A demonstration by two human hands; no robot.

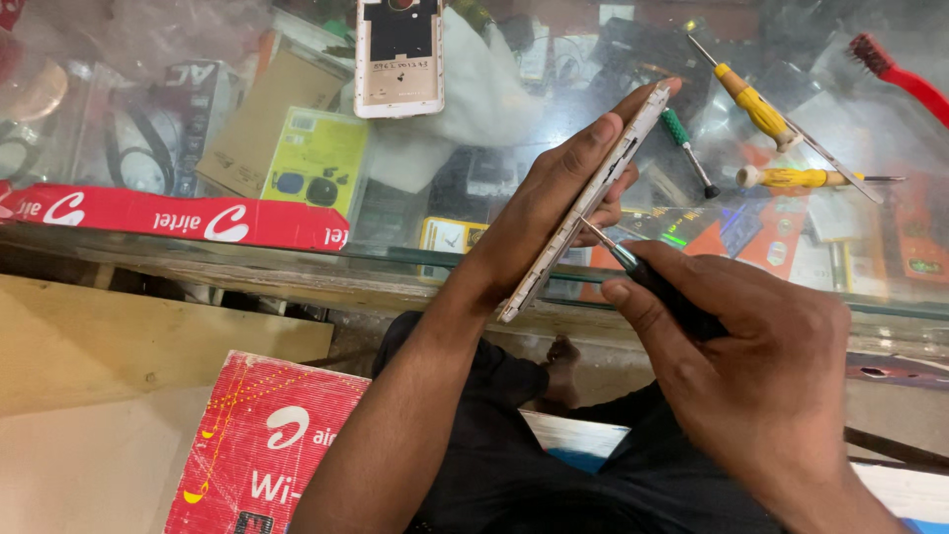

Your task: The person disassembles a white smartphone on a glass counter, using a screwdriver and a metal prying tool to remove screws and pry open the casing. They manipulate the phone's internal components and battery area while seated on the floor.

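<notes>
While the left hand grips a slim white phone body edge-on above the front rim of the glass counter top, its fingers are wrapped behind the body and the thumb side faces the camera. Closed around a black-handled screwdriver, the right hand sets the thin metal tip against the phone's long side edge, about midway along. On the glass lie a detached pale phone back cover, a green-handled small screwdriver, two yellow-handled screwdrivers, and a red-handled brush at the far right. Below the counter, near the person's dark-clothed lap, a red printed cardboard box rests beside a plain wooden board.
</notes>
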